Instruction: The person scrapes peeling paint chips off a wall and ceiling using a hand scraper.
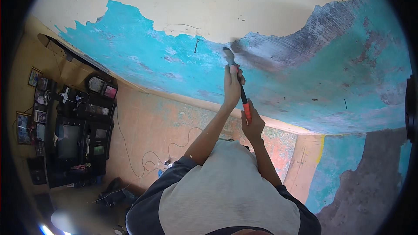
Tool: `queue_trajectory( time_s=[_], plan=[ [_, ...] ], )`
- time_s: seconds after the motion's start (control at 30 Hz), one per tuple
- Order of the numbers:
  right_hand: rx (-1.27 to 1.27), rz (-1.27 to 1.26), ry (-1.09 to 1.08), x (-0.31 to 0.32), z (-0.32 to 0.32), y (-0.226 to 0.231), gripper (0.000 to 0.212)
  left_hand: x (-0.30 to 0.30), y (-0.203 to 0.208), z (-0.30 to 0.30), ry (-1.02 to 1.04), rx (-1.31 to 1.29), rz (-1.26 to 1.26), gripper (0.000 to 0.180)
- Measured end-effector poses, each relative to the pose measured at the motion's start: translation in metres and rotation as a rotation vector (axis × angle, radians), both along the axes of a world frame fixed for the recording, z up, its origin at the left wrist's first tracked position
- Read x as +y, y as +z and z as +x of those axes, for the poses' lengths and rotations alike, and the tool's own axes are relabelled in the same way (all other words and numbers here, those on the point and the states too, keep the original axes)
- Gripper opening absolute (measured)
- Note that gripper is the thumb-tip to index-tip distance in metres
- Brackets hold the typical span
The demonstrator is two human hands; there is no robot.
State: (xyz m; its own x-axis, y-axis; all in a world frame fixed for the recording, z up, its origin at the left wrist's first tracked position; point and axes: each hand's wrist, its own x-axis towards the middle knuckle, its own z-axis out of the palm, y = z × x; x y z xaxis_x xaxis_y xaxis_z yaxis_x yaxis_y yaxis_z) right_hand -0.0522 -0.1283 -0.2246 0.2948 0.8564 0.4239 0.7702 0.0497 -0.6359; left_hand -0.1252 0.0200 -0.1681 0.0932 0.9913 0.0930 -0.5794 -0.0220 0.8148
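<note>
Head view: turquoise wall (143, 56) overhead, paint stripped back to cream plaster (196, 4) along ragged edge; grey scraped patch (305, 39) right of blade. Open wall all round tool, small nail (196, 45) just left of it. Black shelf unit (74, 135) well apart at left.

Scraper (235, 76): blade on wall at paint edge, shaft running down between both hands. Left hand (232, 82) closed round upper shaft below blade. Right hand (252, 124) wrapped on orange handle end.

A dark shelf unit (72, 143) (against the wall) carries a television (67, 141).
</note>
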Motion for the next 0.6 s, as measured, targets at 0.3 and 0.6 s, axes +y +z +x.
queue_trajectory(
  time_s=[0.3, 0.6],
  plan=[
    [0.359, -0.070, 0.183, 0.005, -0.002, -0.001, 0.054, 0.016, -0.018, -0.018, -0.175, -0.360, -0.193, 0.039],
    [0.187, -0.017, 0.130, 0.005, 0.002, -0.003, 0.048, 0.015, -0.025, -0.005, -0.238, -0.231, -0.268, 0.039]
  ],
)
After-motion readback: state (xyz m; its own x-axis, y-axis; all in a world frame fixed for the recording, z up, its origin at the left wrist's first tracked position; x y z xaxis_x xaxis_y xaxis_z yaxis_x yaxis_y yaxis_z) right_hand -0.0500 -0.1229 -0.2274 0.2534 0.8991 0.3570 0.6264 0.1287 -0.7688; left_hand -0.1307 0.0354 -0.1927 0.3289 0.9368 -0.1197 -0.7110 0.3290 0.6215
